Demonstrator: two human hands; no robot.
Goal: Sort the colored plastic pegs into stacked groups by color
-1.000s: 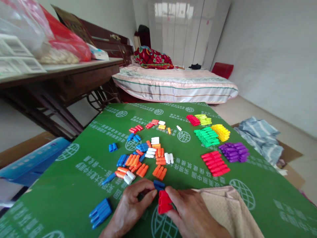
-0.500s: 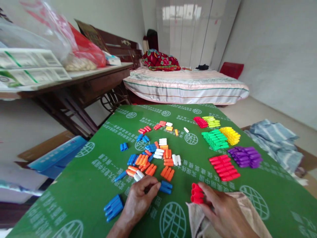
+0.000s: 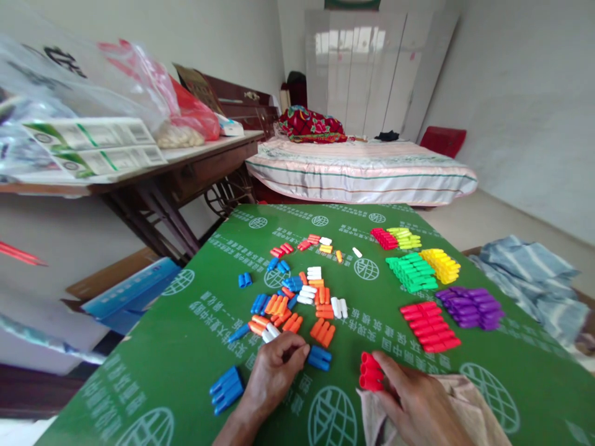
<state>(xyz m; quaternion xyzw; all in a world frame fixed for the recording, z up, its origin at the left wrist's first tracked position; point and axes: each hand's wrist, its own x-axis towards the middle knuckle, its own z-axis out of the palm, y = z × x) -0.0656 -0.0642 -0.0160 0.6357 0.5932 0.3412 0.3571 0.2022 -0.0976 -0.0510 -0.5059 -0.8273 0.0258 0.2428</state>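
Note:
My left hand (image 3: 279,365) has its thumb and forefinger pinched together at the near-left end of a small group of blue plastic caps (image 3: 320,358) on the green table. In my right hand (image 3: 413,390) is a row of red plastic caps (image 3: 372,371), gripped at the side with their hollow round ends facing left. That hand rests over a beige cloth (image 3: 372,415). More blue caps (image 3: 226,390) lie left of my left wrist. Beyond my left hand, orange caps (image 3: 323,332) and white caps (image 3: 339,308) are scattered in small joined groups.
Sorted stacks stand at the right: red (image 3: 430,327), purple (image 3: 469,308), green (image 3: 411,274) and yellow caps (image 3: 440,266). The green tabletop (image 3: 186,347) has printed globes. A side desk (image 3: 186,158) with bags is at left; a bed (image 3: 362,167) stands behind.
The camera view has turned slightly left and up, so the table appears lower and further right. Both hands keep nearly the same places by the blue and red caps.

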